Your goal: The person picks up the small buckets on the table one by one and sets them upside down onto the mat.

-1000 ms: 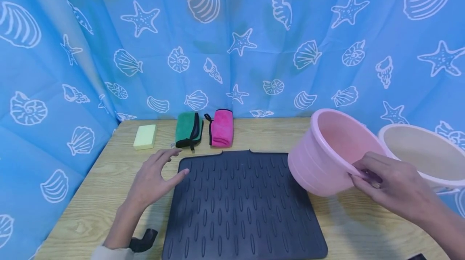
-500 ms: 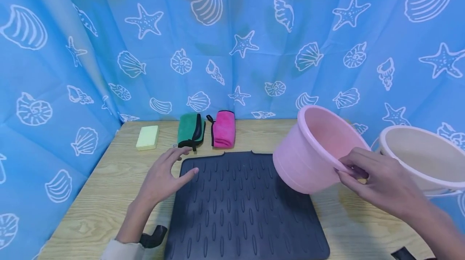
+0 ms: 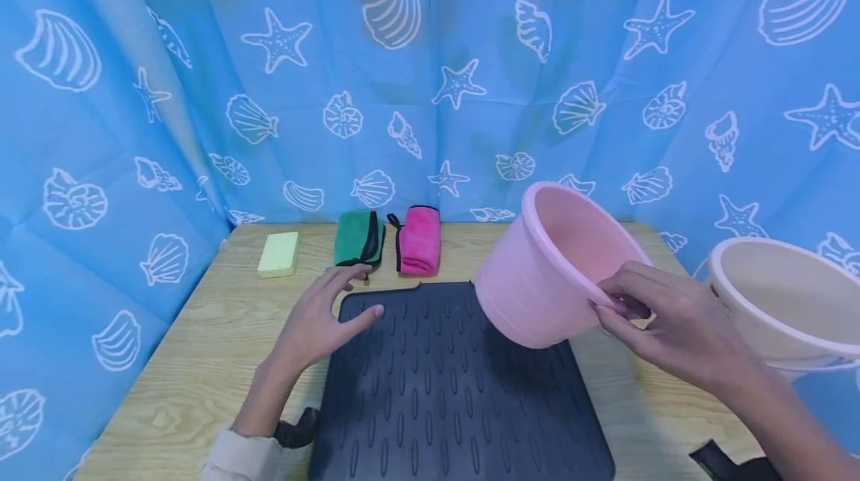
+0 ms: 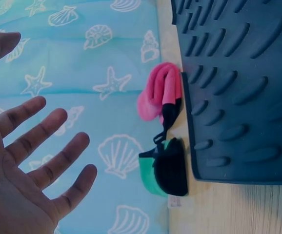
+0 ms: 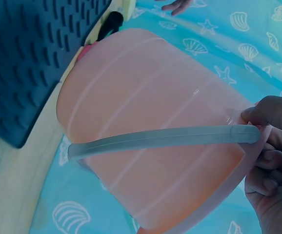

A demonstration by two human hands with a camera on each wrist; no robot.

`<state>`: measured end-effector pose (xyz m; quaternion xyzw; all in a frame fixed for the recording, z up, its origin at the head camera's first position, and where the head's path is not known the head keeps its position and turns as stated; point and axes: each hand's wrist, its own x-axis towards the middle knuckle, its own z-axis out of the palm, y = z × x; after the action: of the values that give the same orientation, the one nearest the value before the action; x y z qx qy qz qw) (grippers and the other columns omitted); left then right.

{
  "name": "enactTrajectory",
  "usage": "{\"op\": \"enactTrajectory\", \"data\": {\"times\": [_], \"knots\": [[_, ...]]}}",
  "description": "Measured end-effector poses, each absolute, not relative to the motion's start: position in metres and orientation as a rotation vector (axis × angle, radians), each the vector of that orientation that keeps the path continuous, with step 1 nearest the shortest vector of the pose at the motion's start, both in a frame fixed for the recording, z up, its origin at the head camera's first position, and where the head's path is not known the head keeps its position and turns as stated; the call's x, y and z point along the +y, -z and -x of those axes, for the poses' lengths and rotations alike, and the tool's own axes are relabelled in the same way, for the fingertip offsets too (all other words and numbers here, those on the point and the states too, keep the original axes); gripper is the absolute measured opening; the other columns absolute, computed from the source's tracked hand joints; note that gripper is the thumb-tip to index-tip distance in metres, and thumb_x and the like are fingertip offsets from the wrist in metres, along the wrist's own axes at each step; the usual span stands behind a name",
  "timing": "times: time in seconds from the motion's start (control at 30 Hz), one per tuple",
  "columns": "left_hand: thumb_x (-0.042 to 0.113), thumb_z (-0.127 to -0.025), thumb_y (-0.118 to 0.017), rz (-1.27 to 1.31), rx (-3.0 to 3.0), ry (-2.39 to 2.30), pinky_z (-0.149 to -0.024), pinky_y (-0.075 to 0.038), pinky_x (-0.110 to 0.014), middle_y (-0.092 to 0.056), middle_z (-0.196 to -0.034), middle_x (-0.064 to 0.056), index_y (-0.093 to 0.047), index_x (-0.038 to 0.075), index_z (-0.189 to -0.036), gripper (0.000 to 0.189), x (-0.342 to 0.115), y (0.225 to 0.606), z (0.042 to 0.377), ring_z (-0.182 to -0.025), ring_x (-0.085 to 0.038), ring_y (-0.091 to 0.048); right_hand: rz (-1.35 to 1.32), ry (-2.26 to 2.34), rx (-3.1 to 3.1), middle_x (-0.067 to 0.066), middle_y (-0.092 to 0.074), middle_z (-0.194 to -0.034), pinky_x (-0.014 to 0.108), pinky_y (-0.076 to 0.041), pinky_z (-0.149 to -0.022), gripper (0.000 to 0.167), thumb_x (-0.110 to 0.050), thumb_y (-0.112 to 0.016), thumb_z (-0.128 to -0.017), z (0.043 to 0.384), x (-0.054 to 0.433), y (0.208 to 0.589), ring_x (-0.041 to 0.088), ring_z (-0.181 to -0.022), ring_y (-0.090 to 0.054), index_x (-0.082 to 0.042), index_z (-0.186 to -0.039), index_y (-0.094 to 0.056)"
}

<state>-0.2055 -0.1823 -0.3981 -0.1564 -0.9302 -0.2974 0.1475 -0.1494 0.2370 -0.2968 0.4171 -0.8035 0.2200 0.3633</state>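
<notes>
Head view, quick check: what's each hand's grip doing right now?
Left-hand grip: open, holding nothing.
Right-hand grip: closed, holding the pink bucket by its rim.

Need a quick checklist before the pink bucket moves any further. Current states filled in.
1. Right hand grips pink bucket: ok.
2. Pink bucket upright: not ok, tilted with its mouth toward the right hand.
3. Left hand free to help: ok, holds nothing.
4. Green cloth and pink cloth off dark mat: ok, beyond its far edge.
5. Pink bucket's inside bottom bare: cannot tell, hidden.
</notes>
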Motion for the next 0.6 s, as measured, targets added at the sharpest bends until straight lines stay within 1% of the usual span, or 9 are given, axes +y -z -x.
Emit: {"op": "enactTrajectory", "data": {"times": [0.1,0.27,0.6], "knots": [[0.063,-0.086,-0.066,0.463,-2.671,0.873,-0.097,-0.047,-0.053,-0.058,-0.132,0.001,-0.053,0.027,-0.144,0.069,-0.181,0.398,0.206,-0.122,-0.022,-0.054,-1.075,-0.583,-2.051,-0.012,-0.045,-0.07,0.012,-0.03,-0.053,0.035,-0.041,-0.052,-0.102,0.151,0.23,0.296,-0.001,-0.062,-0.04,-0.015,-0.081,-0.066],[0.06,-0.087,-0.067,0.478,-2.665,0.886,-0.096,-0.047,-0.053,-0.058,-0.132,0.001,-0.052,0.027,-0.144,0.067,-0.18,0.399,0.206,-0.118,-0.021,-0.055,-1.085,-0.619,-2.019,-0.011,-0.046,-0.07,0.012,-0.031,-0.054,0.035,-0.039,-0.052,-0.102,0.154,0.215,0.295,0.001,-0.061,-0.041,-0.014,-0.081,-0.066],[0.063,-0.087,-0.065,0.495,-2.667,0.914,-0.097,-0.047,-0.051,-0.056,-0.133,0.002,-0.051,0.027,-0.145,0.07,-0.176,0.399,0.207,-0.119,-0.021,-0.054,-1.093,-0.658,-2.003,-0.01,-0.047,-0.071,0.014,-0.033,-0.054,0.031,-0.038,-0.055,-0.101,0.162,0.202,0.302,0.002,-0.063,-0.042,-0.014,-0.084,-0.067]]}}
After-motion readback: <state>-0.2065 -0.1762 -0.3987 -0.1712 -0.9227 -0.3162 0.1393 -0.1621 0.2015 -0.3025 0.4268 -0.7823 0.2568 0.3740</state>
